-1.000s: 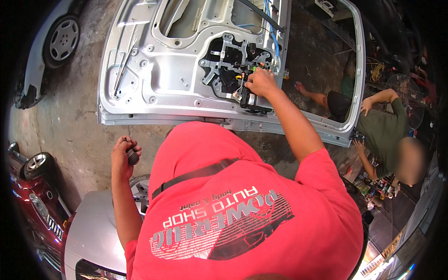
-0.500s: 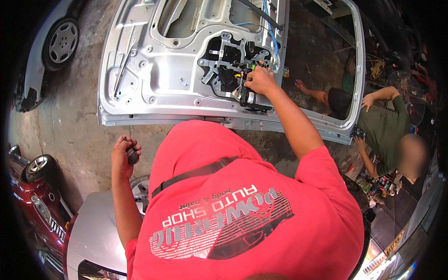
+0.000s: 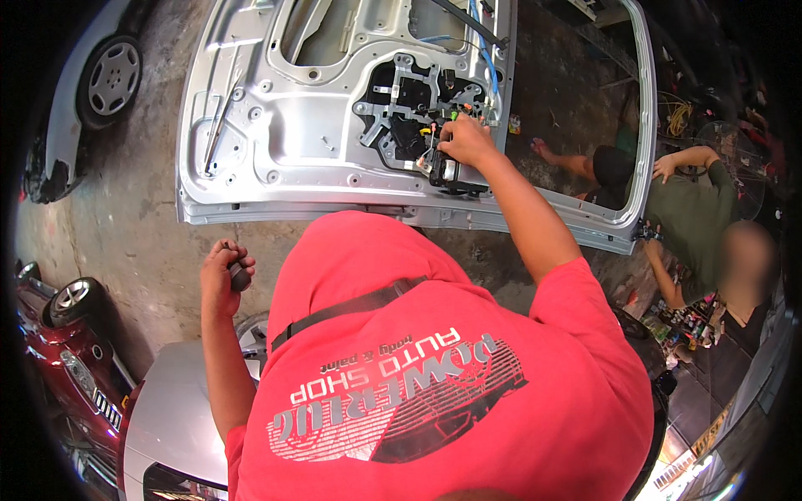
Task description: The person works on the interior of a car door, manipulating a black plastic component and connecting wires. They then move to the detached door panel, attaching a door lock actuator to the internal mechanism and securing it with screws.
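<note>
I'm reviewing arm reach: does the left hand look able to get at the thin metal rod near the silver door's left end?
Probably yes: only the near edge of the silver door lies between the left hand and the thin metal rod, though the hand's grip is taken by a dark object.

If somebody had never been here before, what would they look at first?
Probably the bright red shirt with a grey printed design, filling the lower middle. Next might be the big silver metal vehicle door above it, where the right hand is at the black plastic-and-metal mechanism. On the left, the left hand holds a small dark rounded object, too unclear to name.
</note>
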A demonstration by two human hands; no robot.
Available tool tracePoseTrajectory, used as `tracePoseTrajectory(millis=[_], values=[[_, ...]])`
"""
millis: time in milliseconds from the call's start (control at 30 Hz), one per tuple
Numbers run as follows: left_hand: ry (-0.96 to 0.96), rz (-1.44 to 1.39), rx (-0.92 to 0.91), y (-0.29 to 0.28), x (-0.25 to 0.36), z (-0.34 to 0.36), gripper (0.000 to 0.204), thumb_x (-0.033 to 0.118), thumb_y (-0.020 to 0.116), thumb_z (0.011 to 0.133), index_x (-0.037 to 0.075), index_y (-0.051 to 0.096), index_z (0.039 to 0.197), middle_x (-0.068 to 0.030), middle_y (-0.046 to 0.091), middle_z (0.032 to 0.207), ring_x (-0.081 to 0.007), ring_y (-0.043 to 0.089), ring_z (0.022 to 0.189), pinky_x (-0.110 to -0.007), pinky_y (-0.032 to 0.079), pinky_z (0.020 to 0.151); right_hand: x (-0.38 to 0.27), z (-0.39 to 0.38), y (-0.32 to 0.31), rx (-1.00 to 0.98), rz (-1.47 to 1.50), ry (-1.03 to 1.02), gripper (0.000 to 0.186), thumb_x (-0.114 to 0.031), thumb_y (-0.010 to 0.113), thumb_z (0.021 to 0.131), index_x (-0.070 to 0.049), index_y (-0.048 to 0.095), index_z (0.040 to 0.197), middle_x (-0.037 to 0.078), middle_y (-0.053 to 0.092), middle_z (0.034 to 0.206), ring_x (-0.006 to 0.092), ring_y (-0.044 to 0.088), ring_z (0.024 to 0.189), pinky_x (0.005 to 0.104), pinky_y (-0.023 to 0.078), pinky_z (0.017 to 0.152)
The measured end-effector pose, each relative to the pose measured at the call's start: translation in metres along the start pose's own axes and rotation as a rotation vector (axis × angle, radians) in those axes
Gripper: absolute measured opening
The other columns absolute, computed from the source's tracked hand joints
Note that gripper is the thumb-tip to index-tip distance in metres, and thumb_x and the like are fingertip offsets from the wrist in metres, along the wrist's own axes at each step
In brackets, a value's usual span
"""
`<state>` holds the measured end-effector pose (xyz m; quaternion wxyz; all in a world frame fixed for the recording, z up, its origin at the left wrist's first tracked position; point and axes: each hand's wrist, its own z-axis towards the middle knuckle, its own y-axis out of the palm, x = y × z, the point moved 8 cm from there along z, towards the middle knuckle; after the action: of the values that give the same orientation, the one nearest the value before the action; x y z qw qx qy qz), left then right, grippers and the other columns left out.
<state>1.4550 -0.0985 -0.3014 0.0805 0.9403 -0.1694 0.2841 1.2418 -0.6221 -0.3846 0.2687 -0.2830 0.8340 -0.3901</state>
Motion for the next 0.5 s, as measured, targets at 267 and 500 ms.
tracePoseTrajectory(millis=[267,500], values=[[0.010,0.007,-0.010,0.005,0.001,-0.001,0.010,0.003,0.052,0.095,0.010,0.057,0.099,-0.0064,0.062,0.091,-0.0184,0.067,0.076,-0.030,0.057,0.061,0.000,-0.001,-0.002,-0.023,0.007,0.027,0.017,-0.029,0.080,0.083,-0.022,0.083,0.098,0.010,0.066,0.125,0.0333,0.063,0.128,0.0649,0.044,0.109],[0.007,0.032,-0.015,0.014,0.002,-0.003,0.009,0.003,0.051,0.095,0.009,0.057,0.099,-0.0070,0.062,0.092,-0.0191,0.067,0.076,-0.031,0.058,0.062,0.005,0.000,0.004,0.000,0.085,-0.006,0.018,-0.031,0.081,0.083,-0.022,0.084,0.098,0.011,0.069,0.121,0.0336,0.064,0.127,0.0678,0.044,0.109]])
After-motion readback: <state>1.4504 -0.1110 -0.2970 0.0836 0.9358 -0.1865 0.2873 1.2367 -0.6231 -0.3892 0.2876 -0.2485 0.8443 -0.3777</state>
